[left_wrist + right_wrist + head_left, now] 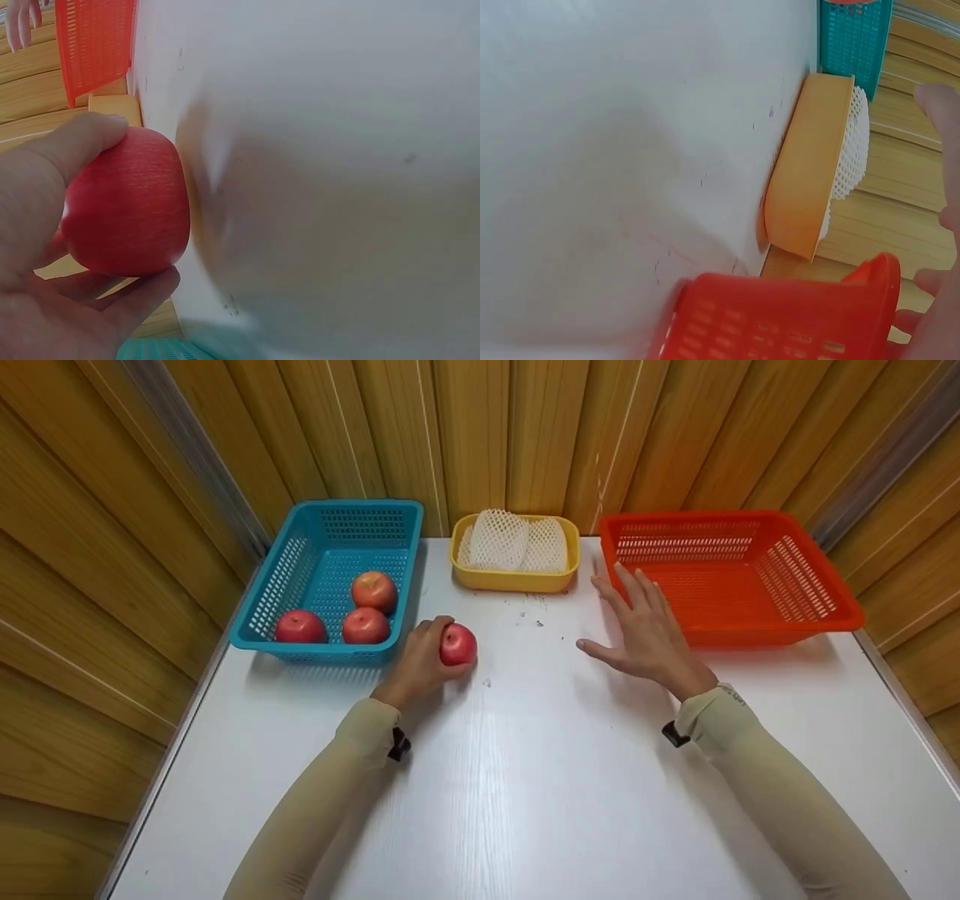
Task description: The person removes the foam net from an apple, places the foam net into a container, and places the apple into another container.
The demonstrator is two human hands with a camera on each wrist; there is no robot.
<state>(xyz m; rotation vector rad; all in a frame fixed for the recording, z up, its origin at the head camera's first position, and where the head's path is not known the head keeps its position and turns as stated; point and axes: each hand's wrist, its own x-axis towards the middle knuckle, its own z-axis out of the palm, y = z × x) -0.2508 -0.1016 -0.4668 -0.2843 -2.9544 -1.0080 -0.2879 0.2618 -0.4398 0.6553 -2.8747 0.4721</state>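
Note:
My left hand (421, 661) grips a red apple (458, 644) just right of the blue basket (259, 645). Thumb and fingers wrap its sides in the left wrist view, where the apple (131, 202) shows close over the white table. Fingers spread, my right hand (646, 636) hovers at the left side of the red basket (772, 628), holding nothing. Between the hands, at the back, stands a yellow basket (517, 580) with white foam net sleeves (499, 540) in it.
Inside the blue basket lie three apples (301, 626) toward its front. Brown wood-look panels (472, 435) wall the white table (495, 810) at the back and both sides. Small dark marks dot the tabletop before the yellow basket.

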